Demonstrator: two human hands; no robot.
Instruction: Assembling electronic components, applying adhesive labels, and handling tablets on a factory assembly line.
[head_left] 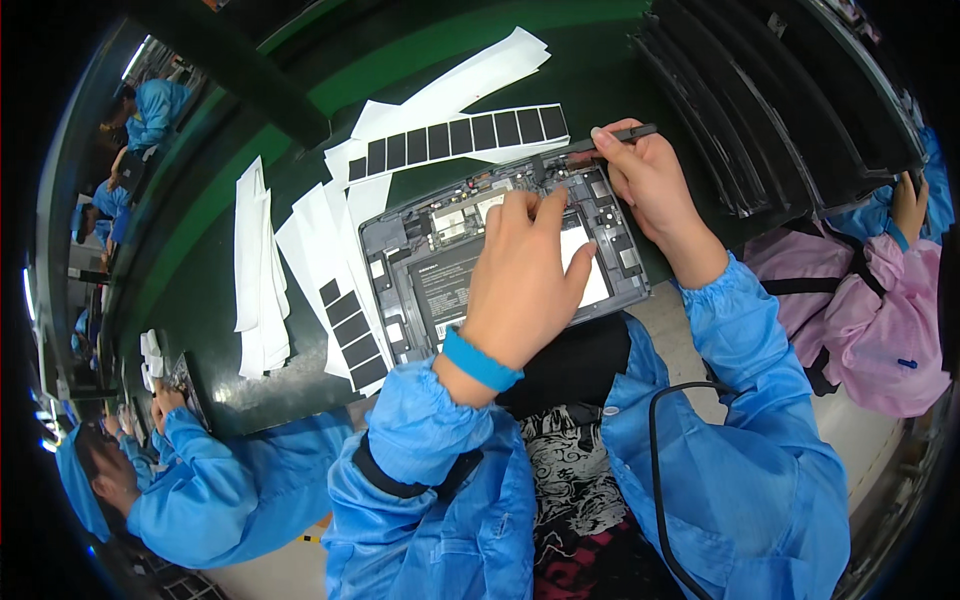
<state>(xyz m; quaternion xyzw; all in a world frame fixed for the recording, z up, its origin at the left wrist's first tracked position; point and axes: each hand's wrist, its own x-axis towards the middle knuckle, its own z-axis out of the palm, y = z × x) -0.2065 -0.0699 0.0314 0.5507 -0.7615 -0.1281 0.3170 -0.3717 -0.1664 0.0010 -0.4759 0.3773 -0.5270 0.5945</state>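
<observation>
An opened tablet (632,278) lies at the table's near edge, tilted, with its black battery (432,292) and circuit boards bare. My left hand (525,285) rests over its middle, fingers bent down onto the inner parts near the top and thumb apart. What lies under the fingertips is hidden. At the tablet's far right corner, my right hand (648,180) pinches a dark bar-shaped tool (640,131) between thumb and fingers. The tool's left end reaches along the tablet's top edge; its exact kind is not clear.
White strips with black adhesive pads (455,140) lie beyond and left of the tablet. Another stack of white strips (260,270) is farther left. Black trays (740,100) stand in a row at right. A co-worker in blue (220,490) sits left; one in pink (850,310) is right.
</observation>
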